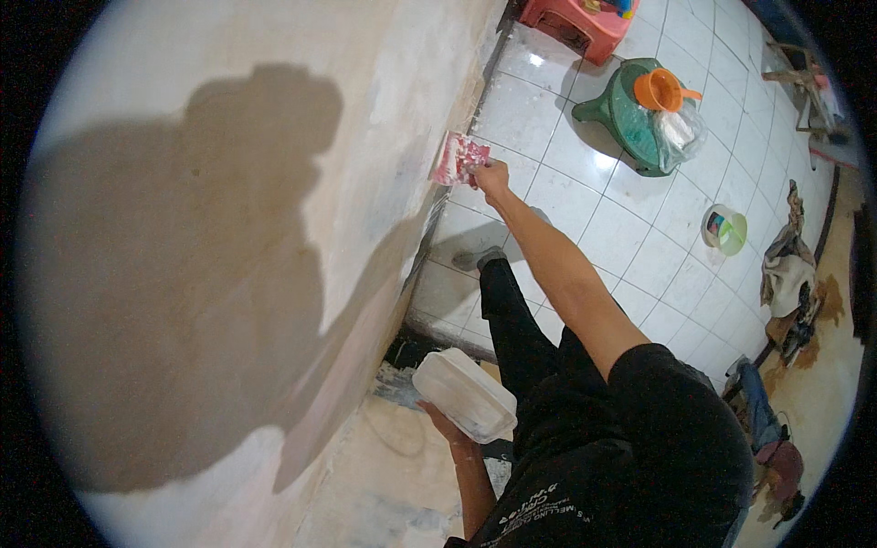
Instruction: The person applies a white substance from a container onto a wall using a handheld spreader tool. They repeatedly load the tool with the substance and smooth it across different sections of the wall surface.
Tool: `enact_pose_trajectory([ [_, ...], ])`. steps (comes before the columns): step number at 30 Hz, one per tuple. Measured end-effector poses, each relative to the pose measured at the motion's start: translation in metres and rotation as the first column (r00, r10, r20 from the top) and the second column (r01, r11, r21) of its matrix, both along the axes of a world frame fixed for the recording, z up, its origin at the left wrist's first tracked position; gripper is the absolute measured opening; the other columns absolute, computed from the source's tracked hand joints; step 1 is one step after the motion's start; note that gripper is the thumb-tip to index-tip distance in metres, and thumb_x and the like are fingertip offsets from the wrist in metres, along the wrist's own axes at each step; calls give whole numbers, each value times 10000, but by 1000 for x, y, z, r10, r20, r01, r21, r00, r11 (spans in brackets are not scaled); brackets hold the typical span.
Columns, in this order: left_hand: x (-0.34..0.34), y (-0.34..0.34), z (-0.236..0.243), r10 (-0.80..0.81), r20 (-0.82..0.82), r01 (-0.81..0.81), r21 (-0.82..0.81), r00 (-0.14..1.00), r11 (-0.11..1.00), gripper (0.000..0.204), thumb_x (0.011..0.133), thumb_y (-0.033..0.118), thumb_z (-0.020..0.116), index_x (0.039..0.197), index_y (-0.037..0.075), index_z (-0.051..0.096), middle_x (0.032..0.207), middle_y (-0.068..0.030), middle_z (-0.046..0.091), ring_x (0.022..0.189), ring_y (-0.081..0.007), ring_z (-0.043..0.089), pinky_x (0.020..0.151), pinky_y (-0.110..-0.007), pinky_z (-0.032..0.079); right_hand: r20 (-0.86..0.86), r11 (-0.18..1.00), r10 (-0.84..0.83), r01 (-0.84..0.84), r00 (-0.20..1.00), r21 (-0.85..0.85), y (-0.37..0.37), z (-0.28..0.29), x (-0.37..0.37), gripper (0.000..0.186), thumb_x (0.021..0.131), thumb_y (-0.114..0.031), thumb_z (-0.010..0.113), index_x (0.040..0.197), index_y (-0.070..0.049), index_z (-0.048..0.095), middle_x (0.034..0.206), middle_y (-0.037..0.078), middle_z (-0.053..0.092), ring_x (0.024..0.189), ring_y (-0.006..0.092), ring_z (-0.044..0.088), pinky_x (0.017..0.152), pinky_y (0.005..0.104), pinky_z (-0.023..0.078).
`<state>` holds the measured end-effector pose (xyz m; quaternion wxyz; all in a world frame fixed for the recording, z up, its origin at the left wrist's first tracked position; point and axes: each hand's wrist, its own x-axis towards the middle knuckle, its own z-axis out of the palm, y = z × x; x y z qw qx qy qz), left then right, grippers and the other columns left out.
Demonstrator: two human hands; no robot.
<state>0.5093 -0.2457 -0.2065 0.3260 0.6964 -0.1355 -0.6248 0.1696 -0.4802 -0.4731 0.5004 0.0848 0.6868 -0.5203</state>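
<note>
My right hand [493, 180] is stretched forward and closed around a red putty scraper [459, 159] smeared with white. The scraper's far edge is at or very near the wall [393, 119], low down by the floor; whether it touches is hard to tell. Closer to my body, my left hand [441, 422] supports a whitish rectangular plastic tub [464, 393] from its side and underneath. The tub is tilted, and what it holds cannot be made out. A large shadow of me falls on the patchy beige and white wall.
A green plastic stool [630, 105] carries an orange dipper [661, 91] and a clear bag of white powder [678, 130]. Beyond is a pink stool [585, 23]. A pale bucket [726, 230] stands on the tiled floor [630, 228]. Crumpled cloths [790, 274] lie at the right.
</note>
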Motion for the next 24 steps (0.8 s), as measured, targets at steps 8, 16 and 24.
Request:
enact_pose_trajectory([
  [8, -8, 5, -4, 13, -88, -15, -12, 996, 1000, 779, 921, 676, 305, 1478, 136, 233, 1490, -162, 299, 1329, -360, 361, 1097, -507, 335, -152, 943, -155, 100, 976, -319, -3, 110, 10, 165, 885, -100, 622, 812, 36, 681, 632, 19, 590, 549, 93, 512, 458, 272, 398],
  [16, 8, 19, -38, -178, -494, 12, -322, 851, 947, 780, 936, 675, 241, 1485, 121, 222, 1509, -155, 275, 1345, -359, 341, 1119, -491, 297, -293, 873, 17, -157, 956, -461, 30, 213, 34, 212, 882, -78, 594, 720, 45, 651, 543, 50, 575, 493, 91, 496, 457, 284, 402],
  [24, -32, -4, -3, -46, -32, 48, 65, 998, 997, 804, 931, 685, 249, 1465, 83, 253, 1483, -165, 311, 1316, -358, 378, 1081, -501, 352, -531, 994, 12, -68, 847, -85, -19, 109, 5, 193, 830, -149, 606, 778, 25, 671, 601, 230, 569, 494, 199, 540, 526, 361, 442],
])
